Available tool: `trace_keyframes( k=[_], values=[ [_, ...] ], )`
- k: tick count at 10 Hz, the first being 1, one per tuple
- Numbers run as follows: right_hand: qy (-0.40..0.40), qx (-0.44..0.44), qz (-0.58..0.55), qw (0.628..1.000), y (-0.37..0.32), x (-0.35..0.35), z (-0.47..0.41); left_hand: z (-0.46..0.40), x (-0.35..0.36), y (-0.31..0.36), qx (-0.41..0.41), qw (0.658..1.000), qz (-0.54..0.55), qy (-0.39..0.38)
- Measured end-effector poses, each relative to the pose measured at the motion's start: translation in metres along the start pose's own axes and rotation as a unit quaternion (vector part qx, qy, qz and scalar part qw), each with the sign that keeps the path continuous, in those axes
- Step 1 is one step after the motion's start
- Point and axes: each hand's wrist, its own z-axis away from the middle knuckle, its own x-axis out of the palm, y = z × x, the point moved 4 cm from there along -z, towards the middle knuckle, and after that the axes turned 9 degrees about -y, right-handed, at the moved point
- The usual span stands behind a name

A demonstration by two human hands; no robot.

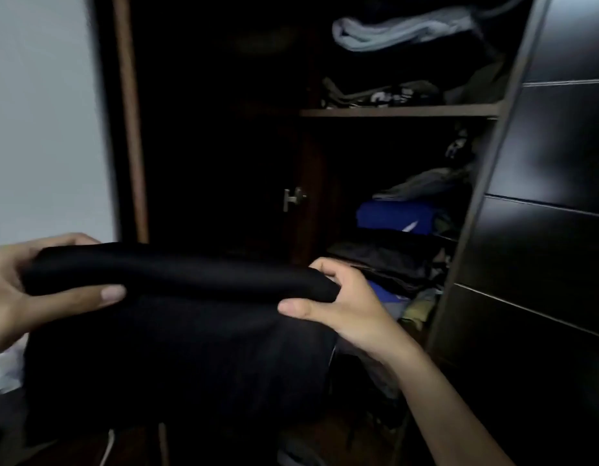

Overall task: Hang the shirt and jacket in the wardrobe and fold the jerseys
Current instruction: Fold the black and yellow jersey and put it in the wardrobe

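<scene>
Up front, black garment (pixel 177 331) gripped between left hand (pixel 29 290), right hand (pixel 338 304)

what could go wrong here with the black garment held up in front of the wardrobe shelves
1. The left hand and right hand grip only the rolled top edge of the black garment; the rest hangs loose, so the fold may come undone.
2. The lower shelf stack already looks full and uneven, so pushing another piece in might topple or crumple it.
3. The wardrobe interior is dark, so a black item is hard to place neatly.
</scene>
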Motion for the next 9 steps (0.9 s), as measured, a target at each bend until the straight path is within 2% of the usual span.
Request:
trace_keyframes(
  k=[1, 2, 3, 4, 6, 7, 8, 9],
  values=[
    [0.081, 0.030, -0.001, 0.996, 0.026, -0.069, 0.032, -0.034, 0.108, 0.108, -0.021, 0.999, 0.042, -0.013],
    [0.159, 0.064, -0.016, 0.985, 0.049, -0.113, 0.050, -0.069, 0.177, 0.138, 0.022, 0.997, 0.076, -0.024],
    [0.219, 0.079, -0.030, 0.972, 0.073, -0.139, 0.051, -0.097, 0.212, 0.132, 0.003, 0.989, 0.150, 0.013],
    [0.265, 0.093, -0.050, 0.958, 0.097, -0.154, 0.036, -0.129, 0.236, 0.116, -0.007, 0.988, 0.152, 0.037],
    [0.359, 0.093, 0.030, 0.928, 0.122, -0.186, -0.021, -0.222, 0.268, 0.077, -0.009, 0.987, 0.132, 0.090],
    [0.434, 0.041, 0.095, 0.895, 0.102, -0.223, -0.068, -0.298, 0.281, 0.070, 0.000, 0.980, 0.171, 0.104],
    [0.505, 0.058, 0.164, 0.846, 0.081, -0.270, -0.114, -0.387, 0.306, 0.082, 0.007, 0.983, 0.160, 0.094],
    [0.484, 0.251, 0.251, 0.799, 0.091, -0.309, -0.156, -0.461, 0.360, 0.086, -0.029, 0.996, 0.082, -0.003]
  ],
)
